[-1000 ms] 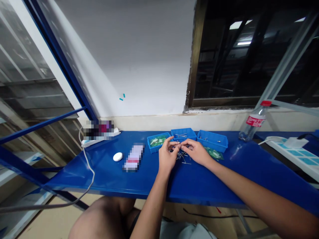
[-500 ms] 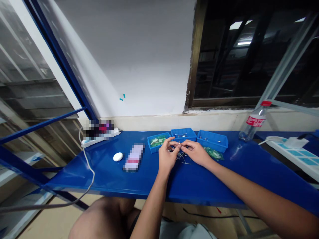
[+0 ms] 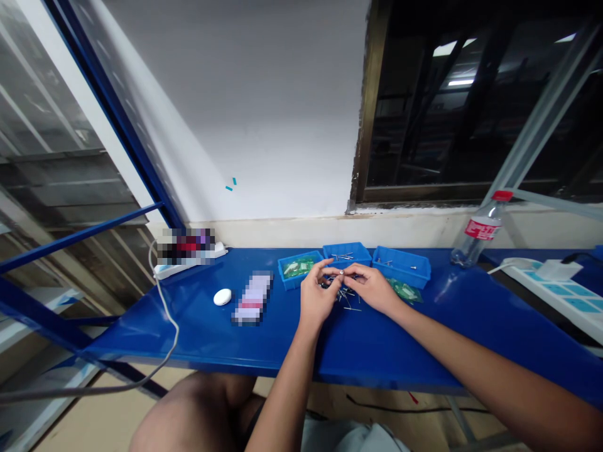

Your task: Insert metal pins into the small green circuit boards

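Observation:
My left hand [image 3: 320,290] and my right hand [image 3: 370,287] meet fingertip to fingertip over the blue table. Pinched between them is a small shiny metal piece [image 3: 342,272], too small to name exactly; the fingers of both hands are closed on it. Below the hands lies a loose pile of thin metal pins [image 3: 347,295], partly hidden by the fingers. Just behind stands a blue bin [image 3: 347,248] with several thin metal pins. A blue bin [image 3: 285,285] with green packets is at the left, and another blue bin [image 3: 414,276] with a few small metal parts is at the right.
Green packets [image 3: 405,291] lie before the right bin. A plastic bottle [image 3: 479,229] with a red cap stands back right, near a power strip [image 3: 575,301]. To the left are a white round object [image 3: 223,297], a blurred flat item [image 3: 254,298] and a cable [image 3: 176,333].
The fingertips have shifted very slightly, and the small metal piece between them shows more plainly. Everything else stays where it was.

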`<state>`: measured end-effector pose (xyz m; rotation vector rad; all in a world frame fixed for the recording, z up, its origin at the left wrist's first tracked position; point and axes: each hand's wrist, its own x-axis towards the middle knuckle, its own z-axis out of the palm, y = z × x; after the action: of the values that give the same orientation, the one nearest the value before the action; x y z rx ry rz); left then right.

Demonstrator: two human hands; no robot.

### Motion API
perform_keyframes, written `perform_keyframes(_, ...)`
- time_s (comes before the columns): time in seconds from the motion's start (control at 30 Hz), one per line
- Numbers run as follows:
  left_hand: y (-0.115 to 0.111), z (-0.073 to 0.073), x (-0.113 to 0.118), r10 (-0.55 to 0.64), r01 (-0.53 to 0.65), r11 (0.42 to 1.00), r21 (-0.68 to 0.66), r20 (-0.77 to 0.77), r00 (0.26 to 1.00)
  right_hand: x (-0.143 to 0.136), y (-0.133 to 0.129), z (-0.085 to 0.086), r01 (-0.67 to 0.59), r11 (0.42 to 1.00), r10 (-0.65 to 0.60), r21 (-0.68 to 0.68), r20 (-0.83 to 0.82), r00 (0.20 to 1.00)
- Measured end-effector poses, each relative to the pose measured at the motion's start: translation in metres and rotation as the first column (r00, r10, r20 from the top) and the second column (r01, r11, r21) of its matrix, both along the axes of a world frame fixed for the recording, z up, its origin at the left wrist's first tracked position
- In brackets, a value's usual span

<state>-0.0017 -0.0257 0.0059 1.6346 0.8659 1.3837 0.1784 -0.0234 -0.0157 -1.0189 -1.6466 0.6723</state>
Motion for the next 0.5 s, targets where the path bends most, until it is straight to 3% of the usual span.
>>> perform_keyframes(0.37, -0.0005, -0.0001, -0.0007, 0.007, -0.007, 1.000, 0.019, -0.015, 1.000, -0.0009, -0.0001, 0.0006, -0.001, 1.000, 0.001, -0.010, 0.009, 1.000)
perform_keyframes(0.5, 0.0006, -0.0022, -0.0013, 0.034, -0.033, 0.999, 0.031, -0.038, 0.999, -0.0023, -0.0002, 0.0010, 0.005, 0.997, -0.009, -0.077, -0.044, 0.999)
